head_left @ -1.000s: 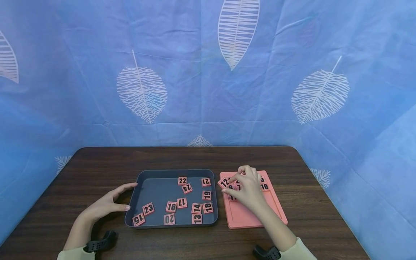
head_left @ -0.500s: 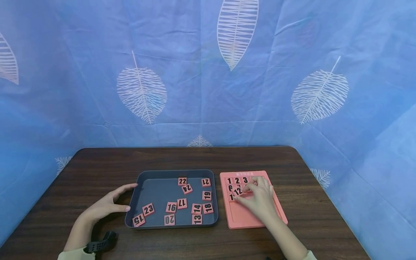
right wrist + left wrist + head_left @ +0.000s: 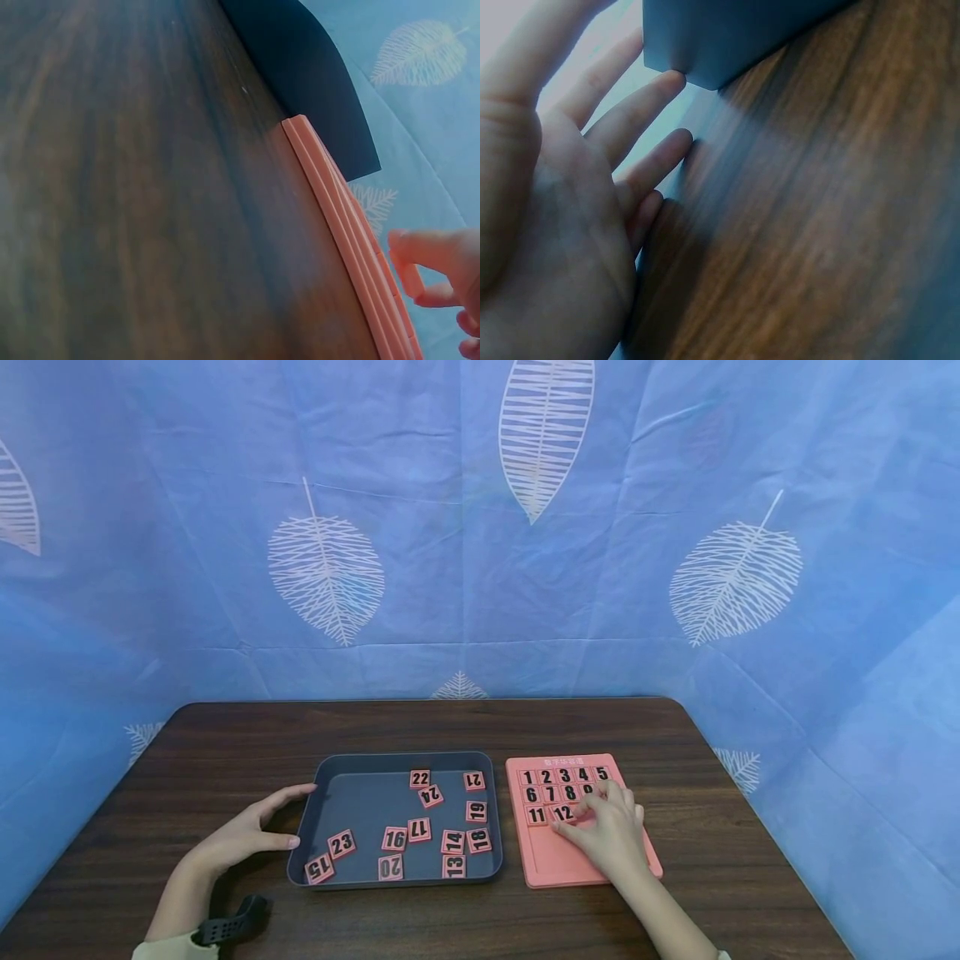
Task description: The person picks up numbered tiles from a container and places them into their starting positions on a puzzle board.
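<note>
Right hand (image 3: 611, 833) pinched tile 12 (image 3: 562, 813) over the pink board (image 3: 551, 857), lower right of the head view, left hand (image 3: 238, 835) touched the dark tray (image 3: 360, 803) with extended fingers, lower left.

The table (image 3: 420, 727) carries a tray (image 3: 352, 802) and board (image 3: 558, 862).

On the table (image 3: 255, 735), we find the tray (image 3: 360, 802) left of the board (image 3: 562, 860); loose tiles (image 3: 394, 838) lie in the former, tile rows (image 3: 551, 794) on the latter; behind, cloth (image 3: 450, 568).
</note>
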The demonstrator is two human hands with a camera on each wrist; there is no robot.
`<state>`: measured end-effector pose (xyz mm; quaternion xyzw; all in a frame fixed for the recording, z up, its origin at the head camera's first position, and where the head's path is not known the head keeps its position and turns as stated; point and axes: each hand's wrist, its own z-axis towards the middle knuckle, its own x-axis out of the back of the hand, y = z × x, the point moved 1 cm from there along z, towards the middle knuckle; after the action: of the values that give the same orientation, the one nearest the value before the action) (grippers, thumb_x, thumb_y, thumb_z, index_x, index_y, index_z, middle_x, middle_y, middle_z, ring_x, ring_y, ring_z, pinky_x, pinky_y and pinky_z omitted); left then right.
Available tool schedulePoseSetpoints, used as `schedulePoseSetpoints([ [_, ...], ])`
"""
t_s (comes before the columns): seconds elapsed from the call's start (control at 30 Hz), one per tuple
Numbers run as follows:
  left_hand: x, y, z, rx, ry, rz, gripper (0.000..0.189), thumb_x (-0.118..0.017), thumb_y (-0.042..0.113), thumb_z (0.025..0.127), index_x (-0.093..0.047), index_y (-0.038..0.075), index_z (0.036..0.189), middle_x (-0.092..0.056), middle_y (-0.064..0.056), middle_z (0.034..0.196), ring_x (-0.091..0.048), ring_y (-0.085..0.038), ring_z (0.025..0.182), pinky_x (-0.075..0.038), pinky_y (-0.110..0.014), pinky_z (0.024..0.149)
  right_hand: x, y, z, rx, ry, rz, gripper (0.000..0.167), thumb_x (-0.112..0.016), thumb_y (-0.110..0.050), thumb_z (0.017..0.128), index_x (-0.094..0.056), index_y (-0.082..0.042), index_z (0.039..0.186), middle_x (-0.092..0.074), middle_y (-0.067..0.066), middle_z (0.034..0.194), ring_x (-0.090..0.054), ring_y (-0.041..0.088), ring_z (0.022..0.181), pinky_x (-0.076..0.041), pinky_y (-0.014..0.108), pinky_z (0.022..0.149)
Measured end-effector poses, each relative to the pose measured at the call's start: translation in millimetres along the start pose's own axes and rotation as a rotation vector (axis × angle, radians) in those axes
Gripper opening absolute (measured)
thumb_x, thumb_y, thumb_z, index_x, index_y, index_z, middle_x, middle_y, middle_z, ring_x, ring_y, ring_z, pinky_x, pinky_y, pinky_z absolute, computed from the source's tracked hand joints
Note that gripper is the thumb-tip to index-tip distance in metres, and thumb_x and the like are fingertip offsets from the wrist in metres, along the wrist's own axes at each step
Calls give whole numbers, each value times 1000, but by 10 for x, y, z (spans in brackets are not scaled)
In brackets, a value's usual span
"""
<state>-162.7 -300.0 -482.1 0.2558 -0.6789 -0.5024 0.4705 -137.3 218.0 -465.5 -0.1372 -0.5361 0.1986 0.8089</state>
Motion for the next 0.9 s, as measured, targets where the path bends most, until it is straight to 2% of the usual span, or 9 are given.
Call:
schedulePoseSetpoints([
  [0.33, 14, -7, 5, 23, 8, -24, 68, -67, 15, 90, -34, 13, 149, -17, -22, 154, -8, -50, 137, -18, -74, 96, -84, 55, 17, -51, -66, -14, 35, -87, -41, 65, -61, -18, 68, -46, 5, 94, -40, 28, 91, -28, 47, 78],
  [0.53, 3, 10, 0, -1, 12, 1, 69, -68, 13, 89, -35, 10, 148, -19, -25, 153, -9, -51, 137, -20, -74, 94, -102, 67, 22, -48, -60, -8, 34, -88, -39, 64, -63, -17, 69, -46, 5, 93, -40, 28, 90, -27, 47, 79],
  [0.9, -7, 1, 3, -14, 7, -2, 69, -68, 12, 89, -34, 9, 148, -20, -25, 152, -9, -51, 136, -20, -74, 94, -89, 46, 3, -15, -43, -21, 21, -86, -28, 71, -68, -16, 70, -47, 6, 95, -40, 30, 91, -27, 45, 75],
])
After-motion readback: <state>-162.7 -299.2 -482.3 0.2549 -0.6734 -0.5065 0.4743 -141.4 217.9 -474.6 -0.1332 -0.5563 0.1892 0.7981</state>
